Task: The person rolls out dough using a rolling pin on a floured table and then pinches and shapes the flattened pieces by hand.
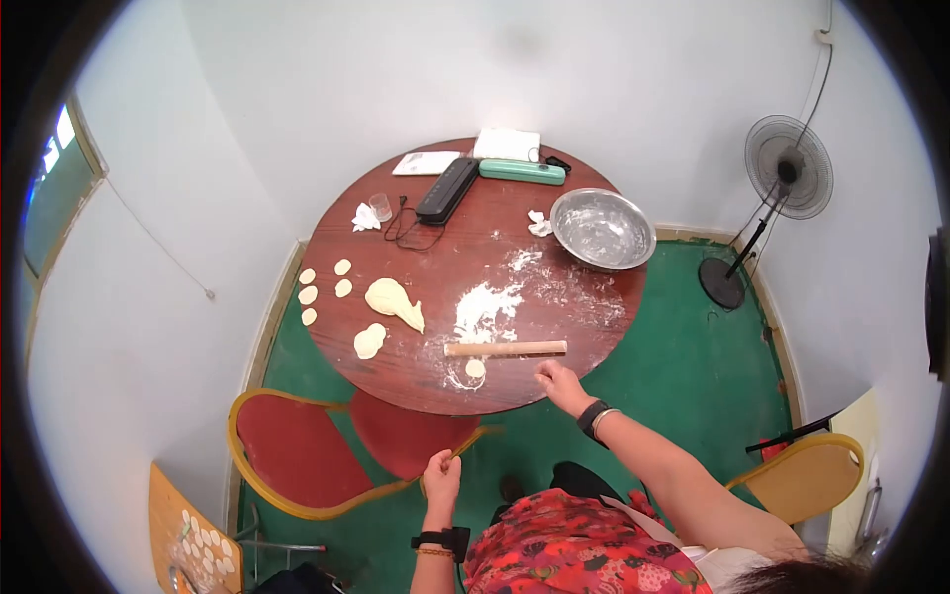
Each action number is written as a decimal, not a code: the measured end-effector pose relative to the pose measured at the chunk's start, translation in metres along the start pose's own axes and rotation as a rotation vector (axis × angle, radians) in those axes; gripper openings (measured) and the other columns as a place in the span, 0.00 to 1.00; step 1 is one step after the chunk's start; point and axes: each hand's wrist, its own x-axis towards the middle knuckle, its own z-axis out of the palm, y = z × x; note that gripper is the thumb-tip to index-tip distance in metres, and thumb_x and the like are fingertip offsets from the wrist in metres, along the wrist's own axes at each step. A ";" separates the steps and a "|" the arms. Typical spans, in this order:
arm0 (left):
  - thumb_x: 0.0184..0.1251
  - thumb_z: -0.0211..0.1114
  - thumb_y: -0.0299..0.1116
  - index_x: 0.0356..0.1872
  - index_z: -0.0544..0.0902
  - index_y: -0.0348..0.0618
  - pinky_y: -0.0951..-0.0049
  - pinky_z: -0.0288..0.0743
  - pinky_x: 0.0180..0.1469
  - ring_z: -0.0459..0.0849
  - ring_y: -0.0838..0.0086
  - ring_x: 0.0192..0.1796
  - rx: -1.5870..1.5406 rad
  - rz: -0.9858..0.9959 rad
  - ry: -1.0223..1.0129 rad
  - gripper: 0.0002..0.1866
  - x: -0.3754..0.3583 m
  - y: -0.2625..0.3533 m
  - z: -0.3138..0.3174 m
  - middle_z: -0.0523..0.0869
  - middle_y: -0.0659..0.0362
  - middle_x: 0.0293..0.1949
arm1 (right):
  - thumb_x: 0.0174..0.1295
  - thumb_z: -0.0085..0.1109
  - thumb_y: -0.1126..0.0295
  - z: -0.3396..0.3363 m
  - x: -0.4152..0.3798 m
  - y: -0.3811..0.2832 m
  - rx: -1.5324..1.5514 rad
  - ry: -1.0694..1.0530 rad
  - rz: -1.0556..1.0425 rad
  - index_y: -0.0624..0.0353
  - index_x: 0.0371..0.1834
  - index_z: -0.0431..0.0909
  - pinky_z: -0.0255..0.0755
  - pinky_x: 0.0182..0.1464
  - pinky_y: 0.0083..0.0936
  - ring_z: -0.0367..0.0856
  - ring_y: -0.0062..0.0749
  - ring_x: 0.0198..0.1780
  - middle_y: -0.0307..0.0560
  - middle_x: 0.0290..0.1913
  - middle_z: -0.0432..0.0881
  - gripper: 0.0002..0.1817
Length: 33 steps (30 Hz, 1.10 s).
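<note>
My left hand (442, 477) is closed around the yellow frame of a red-seated chair (411, 431) at the table's near edge. Loosely curled, my right hand (559, 386) is over the near right rim of the round table (416, 381), with nothing visible in it. Just beyond it lies a wooden rolling pin (505, 348), apart from the fingers. A small round of dough (475, 368) sits close below the pin. Farther left are a large lump of dough (394, 301), overlapping dough pieces (369, 342) and several small dough rounds (309, 295).
Flour (485, 312) is scattered mid-table. A metal basin (604, 228) stands at the right, with a black sealer (447, 191) and green sealer (522, 173) behind. Another red chair (297, 450) is at the left. A standing fan (782, 188) stands by the right wall.
</note>
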 end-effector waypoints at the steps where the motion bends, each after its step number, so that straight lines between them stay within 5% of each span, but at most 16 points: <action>1: 0.65 0.68 0.32 0.55 0.79 0.38 0.79 0.74 0.37 0.79 0.82 0.34 0.039 0.000 0.021 0.19 0.010 -0.006 0.001 0.83 0.63 0.34 | 0.63 0.62 0.68 0.003 0.009 0.004 0.039 -0.032 0.087 0.62 0.53 0.76 0.77 0.51 0.36 0.84 0.49 0.47 0.59 0.46 0.84 0.17; 9: 0.65 0.68 0.32 0.54 0.80 0.38 0.79 0.76 0.38 0.81 0.82 0.34 0.078 -0.126 0.148 0.18 0.035 -0.016 0.004 0.85 0.61 0.36 | 0.55 0.70 0.59 0.022 0.089 0.033 -0.471 -0.124 -0.153 0.53 0.61 0.74 0.69 0.58 0.39 0.74 0.52 0.57 0.52 0.58 0.77 0.29; 16: 0.65 0.68 0.33 0.57 0.78 0.39 0.77 0.77 0.38 0.81 0.80 0.36 0.122 -0.151 0.227 0.21 0.074 0.023 0.039 0.84 0.57 0.41 | 0.56 0.68 0.61 0.032 0.122 0.057 -0.443 -0.313 -0.294 0.51 0.51 0.76 0.71 0.46 0.45 0.75 0.48 0.47 0.47 0.42 0.76 0.20; 19: 0.68 0.65 0.34 0.61 0.74 0.36 0.67 0.77 0.49 0.81 0.67 0.49 0.340 -0.020 0.281 0.24 0.103 0.050 0.060 0.80 0.47 0.53 | 0.58 0.66 0.62 0.024 0.115 0.053 -0.315 -0.317 -0.374 0.52 0.48 0.75 0.71 0.44 0.44 0.75 0.47 0.44 0.48 0.40 0.75 0.16; 22: 0.71 0.59 0.34 0.66 0.68 0.31 0.55 0.69 0.62 0.73 0.50 0.62 0.537 0.319 0.376 0.26 0.131 0.060 0.076 0.71 0.38 0.62 | 0.58 0.65 0.62 0.016 0.110 0.056 -0.261 -0.369 -0.449 0.52 0.49 0.75 0.70 0.43 0.43 0.75 0.46 0.43 0.47 0.39 0.75 0.17; 28: 0.74 0.52 0.38 0.69 0.64 0.30 0.51 0.59 0.71 0.61 0.39 0.71 0.874 0.361 0.033 0.28 0.177 0.076 0.087 0.64 0.35 0.69 | 0.61 0.62 0.60 0.012 0.100 0.056 -0.382 -0.462 -0.386 0.54 0.55 0.76 0.69 0.44 0.41 0.75 0.43 0.45 0.45 0.41 0.76 0.20; 33: 0.75 0.50 0.44 0.75 0.56 0.39 0.33 0.47 0.71 0.45 0.41 0.78 1.054 0.131 -0.237 0.33 0.205 0.096 0.090 0.47 0.39 0.77 | 0.65 0.58 0.57 0.010 0.097 0.037 -0.478 -0.372 -0.292 0.55 0.65 0.70 0.65 0.52 0.42 0.72 0.43 0.51 0.47 0.48 0.75 0.27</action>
